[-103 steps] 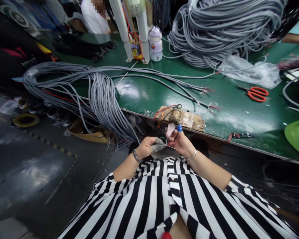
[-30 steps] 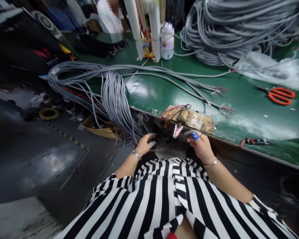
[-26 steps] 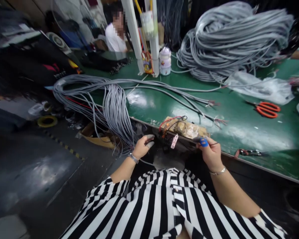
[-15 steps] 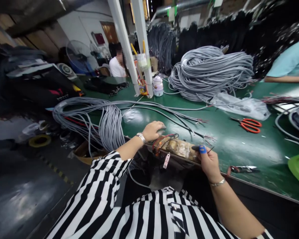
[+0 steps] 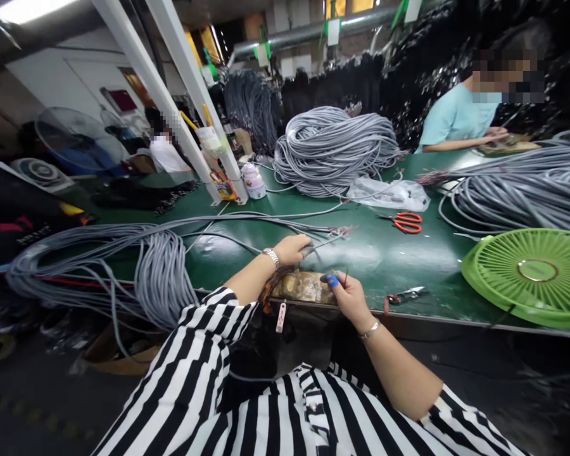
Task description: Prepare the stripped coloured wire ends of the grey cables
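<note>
My left hand (image 5: 292, 249) is closed on a grey cable (image 5: 323, 242) above the near edge of the green table. The cable's stripped end, with fine wires (image 5: 344, 232), points right, beside other cable ends. Below my left hand, a tape-wrapped block (image 5: 306, 286) lies along the table edge. My right hand (image 5: 354, 301) is closed at the block's right end, blue tape (image 5: 332, 280) around its thumb. A thin dark tip sticks up from its fingers; the rest of that piece is hidden. Some wires and a small pink tag (image 5: 280, 318) hang by the block's left end.
A bundle of grey cables (image 5: 164, 275) droops over the table edge at left; a big coil (image 5: 332, 149) lies behind. Orange-handled scissors (image 5: 407, 222), small snips (image 5: 407, 295), a plastic bag (image 5: 389, 192) and a green fan (image 5: 534, 272) are rightward. A co-worker (image 5: 460, 120) sits across.
My view has turned right, bringing the green fan and co-worker into sight. My left hand, formerly over the table without a visible cable, now grips a grey cable. My right hand stays by the block.
</note>
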`<state>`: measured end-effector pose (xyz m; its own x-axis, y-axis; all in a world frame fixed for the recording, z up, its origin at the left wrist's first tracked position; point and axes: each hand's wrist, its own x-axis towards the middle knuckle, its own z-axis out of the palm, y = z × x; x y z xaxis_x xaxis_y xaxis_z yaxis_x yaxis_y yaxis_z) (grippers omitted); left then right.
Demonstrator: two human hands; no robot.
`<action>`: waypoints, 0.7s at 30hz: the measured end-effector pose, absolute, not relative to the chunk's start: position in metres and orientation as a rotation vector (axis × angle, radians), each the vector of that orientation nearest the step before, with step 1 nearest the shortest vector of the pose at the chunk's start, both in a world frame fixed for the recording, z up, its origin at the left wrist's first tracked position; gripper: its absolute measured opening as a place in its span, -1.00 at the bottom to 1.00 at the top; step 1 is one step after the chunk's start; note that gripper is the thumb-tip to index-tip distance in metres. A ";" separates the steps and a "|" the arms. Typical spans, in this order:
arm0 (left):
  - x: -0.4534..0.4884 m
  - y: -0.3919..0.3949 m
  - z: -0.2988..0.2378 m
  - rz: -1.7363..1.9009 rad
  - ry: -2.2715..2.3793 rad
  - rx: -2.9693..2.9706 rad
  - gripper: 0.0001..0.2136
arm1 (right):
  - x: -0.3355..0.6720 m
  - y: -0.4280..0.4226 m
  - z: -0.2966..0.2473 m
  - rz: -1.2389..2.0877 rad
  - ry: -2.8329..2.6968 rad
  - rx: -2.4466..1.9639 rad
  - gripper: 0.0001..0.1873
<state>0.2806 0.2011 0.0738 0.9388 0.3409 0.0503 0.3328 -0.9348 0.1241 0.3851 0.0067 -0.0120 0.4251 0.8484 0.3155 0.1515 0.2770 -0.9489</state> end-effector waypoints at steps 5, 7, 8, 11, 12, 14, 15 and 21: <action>0.233 0.148 0.122 0.481 0.421 2.663 -0.72 | 0.386 0.007 -0.012 0.590 -1.083 -1.240 -0.60; 0.208 0.119 0.137 0.431 0.392 2.583 -0.70 | 0.386 0.007 -0.013 0.573 -1.074 -1.250 -0.60; 0.196 0.105 0.141 0.396 0.380 2.566 -0.71 | 0.385 0.007 -0.014 0.566 -1.068 -1.250 -0.60; 0.166 0.061 0.145 0.304 0.312 2.542 -0.75 | 0.385 0.007 -0.017 0.563 -1.048 -1.247 -0.60; 0.159 0.048 0.143 0.290 0.268 2.525 -0.77 | 0.385 0.007 -0.018 0.570 -1.046 -1.253 -0.60; 0.150 0.024 0.133 0.304 0.184 2.482 -0.78 | 0.385 0.007 -0.019 0.573 -1.042 -1.290 -0.58; 0.146 0.014 0.125 0.323 0.164 2.453 -0.78 | 0.385 0.006 -0.019 0.565 -1.043 -1.316 -0.58; 0.106 -0.020 0.048 0.622 0.639 1.661 -0.65 | 0.382 0.002 -0.017 0.466 -1.063 -1.394 -0.62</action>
